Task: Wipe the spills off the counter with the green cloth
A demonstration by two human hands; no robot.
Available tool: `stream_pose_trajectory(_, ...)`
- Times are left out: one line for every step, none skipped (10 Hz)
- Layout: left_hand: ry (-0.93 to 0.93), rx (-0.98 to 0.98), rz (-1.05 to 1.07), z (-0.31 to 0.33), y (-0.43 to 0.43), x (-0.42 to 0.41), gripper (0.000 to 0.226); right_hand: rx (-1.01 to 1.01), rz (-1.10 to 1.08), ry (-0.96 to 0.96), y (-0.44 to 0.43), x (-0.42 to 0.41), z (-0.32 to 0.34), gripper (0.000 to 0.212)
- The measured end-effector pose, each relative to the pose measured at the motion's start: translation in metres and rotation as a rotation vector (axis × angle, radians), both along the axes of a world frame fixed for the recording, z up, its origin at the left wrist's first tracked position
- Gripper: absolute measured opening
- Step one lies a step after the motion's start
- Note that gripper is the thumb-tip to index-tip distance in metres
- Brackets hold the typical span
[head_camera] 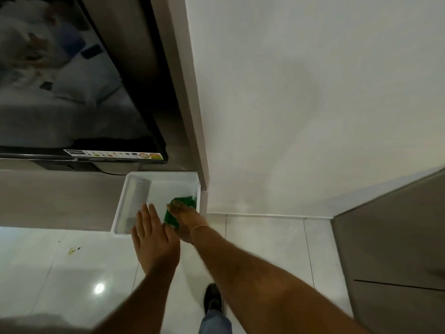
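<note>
Green cloth (pixel 183 205) was being gathered from the white tray (pixel 134 180) in the right hand's (pixel 186 221) closed grip, left hand (pixel 153 239) spread flat nearby; carrying to the spills was judged next.

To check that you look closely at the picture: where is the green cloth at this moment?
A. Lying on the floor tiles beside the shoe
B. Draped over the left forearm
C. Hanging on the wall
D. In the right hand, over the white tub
D: the right hand grips the green cloth over the white tub, while the left hand is open and holds nothing.
</note>
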State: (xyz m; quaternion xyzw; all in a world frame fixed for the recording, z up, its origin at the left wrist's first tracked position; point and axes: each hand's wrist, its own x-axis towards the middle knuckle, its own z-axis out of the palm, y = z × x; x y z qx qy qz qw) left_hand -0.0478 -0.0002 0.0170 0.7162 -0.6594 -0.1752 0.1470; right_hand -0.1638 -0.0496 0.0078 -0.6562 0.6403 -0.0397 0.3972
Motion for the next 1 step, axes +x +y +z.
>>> stream_pose_trajectory(-0.038,0.047,-0.118,0.003,-0.0037,-0.0026,0.07,-0.083,-0.233,0.021,0.0237,-0.0103,-0.0099,0.07)
